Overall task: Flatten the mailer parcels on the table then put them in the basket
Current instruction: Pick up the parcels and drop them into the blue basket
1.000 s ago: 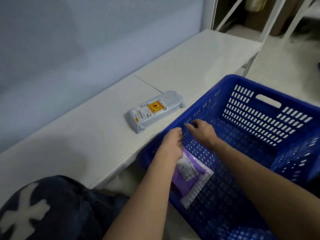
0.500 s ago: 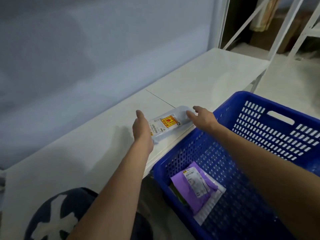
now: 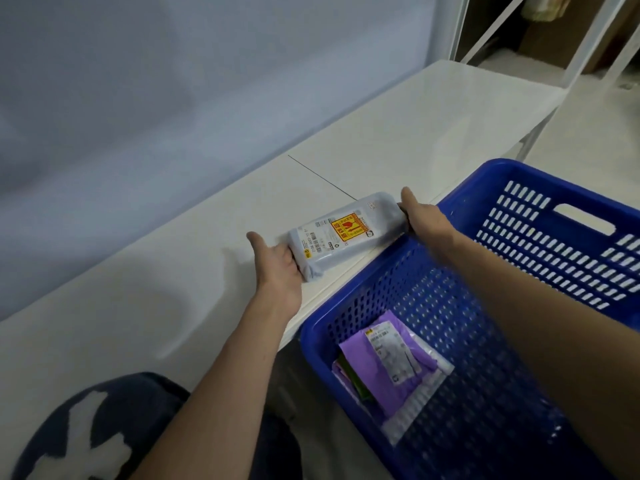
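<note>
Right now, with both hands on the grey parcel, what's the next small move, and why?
Probably press the grey parcel flat first: it looks puffy and lies on the table, with the left hand and right hand holding its ends. The basket comes after.

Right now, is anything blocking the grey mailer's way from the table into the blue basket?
Nothing visible does. The left hand and right hand hold the grey mailer by its ends on the table, right beside the blue basket. The purple mailer lies in the basket's near corner; the floor beyond it looks bare.
</note>
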Demonstrator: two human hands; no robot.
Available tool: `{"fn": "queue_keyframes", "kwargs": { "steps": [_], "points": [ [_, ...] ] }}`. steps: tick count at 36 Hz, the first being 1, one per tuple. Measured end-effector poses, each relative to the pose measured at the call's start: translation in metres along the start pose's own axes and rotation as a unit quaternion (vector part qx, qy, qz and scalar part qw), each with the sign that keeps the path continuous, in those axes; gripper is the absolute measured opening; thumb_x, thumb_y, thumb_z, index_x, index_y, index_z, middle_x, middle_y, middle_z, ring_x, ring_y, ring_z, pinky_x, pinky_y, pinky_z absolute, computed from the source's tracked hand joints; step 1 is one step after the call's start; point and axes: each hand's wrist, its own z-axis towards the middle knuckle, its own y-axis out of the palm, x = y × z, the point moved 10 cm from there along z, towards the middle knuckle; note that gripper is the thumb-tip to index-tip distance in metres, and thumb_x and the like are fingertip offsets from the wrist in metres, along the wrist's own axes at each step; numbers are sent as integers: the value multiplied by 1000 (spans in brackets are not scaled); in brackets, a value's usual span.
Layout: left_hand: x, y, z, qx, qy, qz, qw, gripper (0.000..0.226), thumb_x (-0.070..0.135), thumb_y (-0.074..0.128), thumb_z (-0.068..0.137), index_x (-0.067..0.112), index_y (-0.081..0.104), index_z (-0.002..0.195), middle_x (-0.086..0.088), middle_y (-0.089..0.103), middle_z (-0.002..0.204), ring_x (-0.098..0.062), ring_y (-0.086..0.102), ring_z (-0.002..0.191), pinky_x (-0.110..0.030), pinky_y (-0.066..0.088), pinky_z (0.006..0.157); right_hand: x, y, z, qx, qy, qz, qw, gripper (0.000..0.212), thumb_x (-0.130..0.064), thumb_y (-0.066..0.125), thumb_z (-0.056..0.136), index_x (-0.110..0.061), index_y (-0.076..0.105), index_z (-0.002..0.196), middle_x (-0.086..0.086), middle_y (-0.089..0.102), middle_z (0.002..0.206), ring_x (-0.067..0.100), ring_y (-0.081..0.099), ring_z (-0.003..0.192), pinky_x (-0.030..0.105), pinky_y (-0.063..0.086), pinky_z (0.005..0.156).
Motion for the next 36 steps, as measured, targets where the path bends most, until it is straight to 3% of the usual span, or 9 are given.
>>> {"fn": "queue_keyframes", "kwargs": {
  "steps": [2,5,11,15,19,23,25,31,36],
  "points": [
    [-4,8,-5,-11,5,2,1000,91,76,7,87,13,47,139,-9,57,134,-22,56,119,-36,37,105,7,-13,-1,9,4,18,1000,75,-73,34,79,-12,65,109,4,56,98,21,54,93,39,46,96],
    [-18,22,-16,-50,-2,-14,999,89,76,9,87,14,43,142,-8,56,135,-22,54,123,-37,34,110,20,-35,-7,21,5,62,998,71,-70,35,83,-18,67,119,7,69,107,23,64,101,41,49,100],
    [-50,30,-32,-110,-54,-126,984,84,67,13,94,5,26,149,-10,31,153,-22,29,142,-38,16,120,66,-75,-27,-27,38,143,989,64,-58,28,99,-9,64,118,4,70,110,19,64,103,29,50,84],
    [-74,43,-46,-131,-71,-109,983,80,65,13,95,7,29,148,-7,37,150,-19,32,140,-35,18,118,95,-85,-34,-34,63,182,981,67,-60,27,98,-9,64,120,6,70,113,19,63,103,29,48,82],
    [-93,46,-57,-132,-77,-97,984,78,64,15,95,9,31,147,-2,45,143,-16,37,137,-33,19,116,125,-86,-41,-33,81,214,973,68,-62,29,97,-9,64,120,6,71,108,19,63,100,34,46,95],
    [-115,50,-68,-116,-97,-124,981,76,63,21,95,6,36,144,0,52,133,-11,42,127,-32,28,107,153,-87,-50,-17,96,243,965,66,-60,29,97,-8,66,115,5,72,97,18,64,91,33,47,90],
    [-122,53,-71,-109,-107,-147,977,76,62,24,95,4,40,141,-5,50,136,-16,39,131,-33,33,101,159,-90,-51,-8,98,259,961,64,-59,29,98,-9,67,111,5,72,94,19,63,90,33,47,88],
    [-147,50,-72,-89,-119,-134,980,78,65,24,93,9,29,148,-9,39,149,-20,31,141,-36,16,118,166,-95,-49,0,95,283,954,63,-58,29,98,-10,70,99,5,71,90,18,62,86,30,49,80],
    [-170,39,-61,-59,-136,-135,980,83,69,24,92,10,29,149,-10,41,148,-21,35,139,-38,16,119,171,-94,-44,1,93,264,960,62,-55,28,100,-9,69,101,6,71,96,18,64,91,28,49,78]
  ]
}}
